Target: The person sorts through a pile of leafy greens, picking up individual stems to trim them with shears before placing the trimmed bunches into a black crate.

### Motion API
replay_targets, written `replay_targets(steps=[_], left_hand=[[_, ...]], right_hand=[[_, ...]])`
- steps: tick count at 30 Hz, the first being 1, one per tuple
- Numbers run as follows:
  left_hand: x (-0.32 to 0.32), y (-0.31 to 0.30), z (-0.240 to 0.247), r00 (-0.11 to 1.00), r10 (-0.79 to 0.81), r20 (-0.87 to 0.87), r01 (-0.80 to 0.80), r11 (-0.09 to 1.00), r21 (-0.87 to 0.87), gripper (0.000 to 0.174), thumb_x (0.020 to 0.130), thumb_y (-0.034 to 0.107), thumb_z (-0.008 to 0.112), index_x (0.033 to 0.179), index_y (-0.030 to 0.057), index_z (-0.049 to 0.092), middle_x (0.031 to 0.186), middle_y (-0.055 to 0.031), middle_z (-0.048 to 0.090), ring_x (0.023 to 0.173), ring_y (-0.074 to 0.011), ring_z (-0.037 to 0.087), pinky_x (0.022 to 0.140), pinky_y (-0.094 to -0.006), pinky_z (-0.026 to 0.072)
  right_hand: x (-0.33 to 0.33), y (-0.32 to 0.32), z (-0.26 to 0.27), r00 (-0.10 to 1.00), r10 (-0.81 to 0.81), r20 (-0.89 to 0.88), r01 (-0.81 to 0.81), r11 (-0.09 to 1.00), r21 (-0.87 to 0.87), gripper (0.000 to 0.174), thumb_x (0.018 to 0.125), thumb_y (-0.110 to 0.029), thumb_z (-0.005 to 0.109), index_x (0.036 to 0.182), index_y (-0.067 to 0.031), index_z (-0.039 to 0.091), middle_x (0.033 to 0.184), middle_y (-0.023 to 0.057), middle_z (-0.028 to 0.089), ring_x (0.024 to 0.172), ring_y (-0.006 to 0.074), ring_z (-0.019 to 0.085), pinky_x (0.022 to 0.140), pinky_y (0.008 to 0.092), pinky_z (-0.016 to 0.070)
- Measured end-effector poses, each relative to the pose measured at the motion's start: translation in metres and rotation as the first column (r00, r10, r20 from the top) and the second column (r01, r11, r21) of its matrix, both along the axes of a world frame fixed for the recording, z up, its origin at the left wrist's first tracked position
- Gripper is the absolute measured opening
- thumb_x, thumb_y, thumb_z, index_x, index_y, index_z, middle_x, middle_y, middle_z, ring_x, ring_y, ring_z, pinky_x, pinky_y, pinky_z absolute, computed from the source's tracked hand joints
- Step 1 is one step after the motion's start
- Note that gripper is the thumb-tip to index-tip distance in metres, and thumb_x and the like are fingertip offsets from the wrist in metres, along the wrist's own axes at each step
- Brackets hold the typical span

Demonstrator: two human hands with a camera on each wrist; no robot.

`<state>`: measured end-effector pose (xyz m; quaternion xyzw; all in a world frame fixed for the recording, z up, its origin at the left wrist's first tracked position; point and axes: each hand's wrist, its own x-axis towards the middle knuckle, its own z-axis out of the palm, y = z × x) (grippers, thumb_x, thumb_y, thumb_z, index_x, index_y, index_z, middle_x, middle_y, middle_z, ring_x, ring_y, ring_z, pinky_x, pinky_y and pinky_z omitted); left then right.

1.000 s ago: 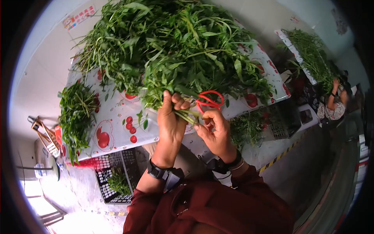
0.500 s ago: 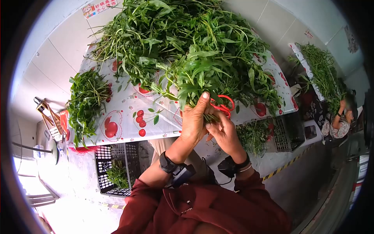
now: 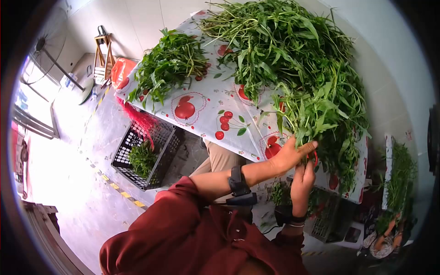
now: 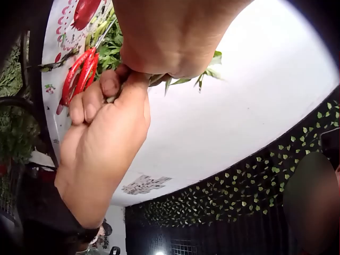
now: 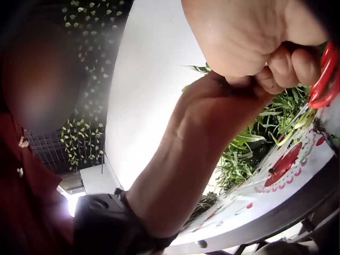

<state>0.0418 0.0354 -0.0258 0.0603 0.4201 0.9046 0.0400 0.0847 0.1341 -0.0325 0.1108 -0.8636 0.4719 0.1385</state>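
A bunch of leafy greens (image 3: 316,114) stands up from my left hand (image 3: 288,158), which grips it round the stems. Just below, my right hand (image 3: 302,185) has its fingers curled at the stem ends and pinches them. Both hands press close together in the left wrist view, where the right hand (image 4: 106,133) hides most of the stems along with the left hand (image 4: 164,42). Red-handled scissors (image 4: 79,77) lie on the table beside the hands. Their red loops (image 5: 325,79) also show next to the right hand (image 5: 249,42) in the right wrist view.
A large heap of greens (image 3: 284,46) covers the back of the table with its fruit-print cloth (image 3: 206,123). A smaller pile (image 3: 169,64) lies at the left. Below stands a black crate (image 3: 158,165) with greens inside. Another person (image 3: 382,243) works at the far right.
The head view has swung left, so table and hands appear turned. My hands have drawn together at the stems, and the stem ends seen between them earlier are now covered.
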Motion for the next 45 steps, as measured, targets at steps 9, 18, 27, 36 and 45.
replay_targets(steps=[9, 18, 27, 36, 45], left_hand=[[0.006, -0.051, 0.023, 0.979, -0.147, -0.139, 0.036, 0.802, -0.596, 0.047, 0.083, 0.014, 0.061, 0.121, -0.0054, 0.041, 0.094, -0.0146, 0.064, 0.085, -0.0172, 0.061, 0.073, -0.0282, 0.0473], [-0.013, -0.052, 0.053, 0.475, -0.396, -0.786, -0.804, 0.166, -0.57, 0.056, 0.07, 0.004, 0.059, 0.124, 0.0111, 0.046, 0.128, -0.0061, 0.045, 0.125, -0.0265, 0.037, 0.105, -0.0473, 0.021], [-0.043, -0.061, 0.079, 0.398, -0.599, -0.695, -0.745, 0.231, -0.626, 0.051, 0.065, 0.007, 0.065, 0.113, 0.0157, 0.05, 0.121, -0.0014, 0.049, 0.125, -0.0228, 0.037, 0.106, -0.0477, 0.0208], [-0.048, -0.073, 0.08, 0.333, -0.639, -0.694, -0.783, 0.223, -0.581, 0.031, 0.063, 0.017, 0.065, 0.09, 0.0076, 0.052, 0.085, -0.0069, 0.05, 0.09, -0.0262, 0.05, 0.093, -0.041, 0.0344], [-0.063, -0.124, 0.086, 0.244, -0.584, -0.774, -0.954, 0.0, -0.301, 0.019, 0.069, 0.015, 0.057, 0.085, 0.0075, 0.049, 0.078, -0.006, 0.051, 0.081, -0.0211, 0.051, 0.076, -0.0332, 0.038]], right_hand=[[-0.037, 0.036, 0.023, 0.992, -0.087, 0.086, 0.08, 0.993, 0.084, 0.022, 0.091, -0.017, 0.045, 0.084, 0.0033, 0.047, 0.064, 0.0131, 0.045, 0.058, 0.0197, 0.038, 0.056, 0.0342, 0.0356], [-0.031, 0.021, 0.055, 0.995, 0.087, -0.052, -0.076, 0.98, 0.184, 0.014, 0.085, -0.011, 0.053, 0.084, 0.0014, 0.046, 0.072, 0.0214, 0.051, 0.063, 0.0382, 0.05, 0.056, 0.038, 0.0399], [-0.025, 0.023, 0.078, 0.97, 0.238, -0.05, -0.229, 0.962, 0.146, 0.017, 0.087, -0.012, 0.052, 0.08, 0.0002, 0.043, 0.059, 0.0142, 0.049, 0.051, 0.0258, 0.048, 0.05, 0.035, 0.0388], [-0.025, 0.021, 0.074, 0.948, 0.316, -0.042, -0.312, 0.947, 0.08, 0.019, 0.085, -0.011, 0.055, 0.077, -0.0008, 0.041, 0.057, 0.0117, 0.04, 0.049, 0.0204, 0.034, 0.046, 0.0316, 0.0339], [-0.033, 0.008, 0.047, 0.922, 0.385, 0.032, -0.354, 0.876, -0.326, 0.036, 0.086, -0.006, 0.052, 0.121, 0.0009, 0.045, 0.077, 0.0008, 0.053, 0.061, 0.0046, 0.042, 0.052, 0.0188, 0.0356]])
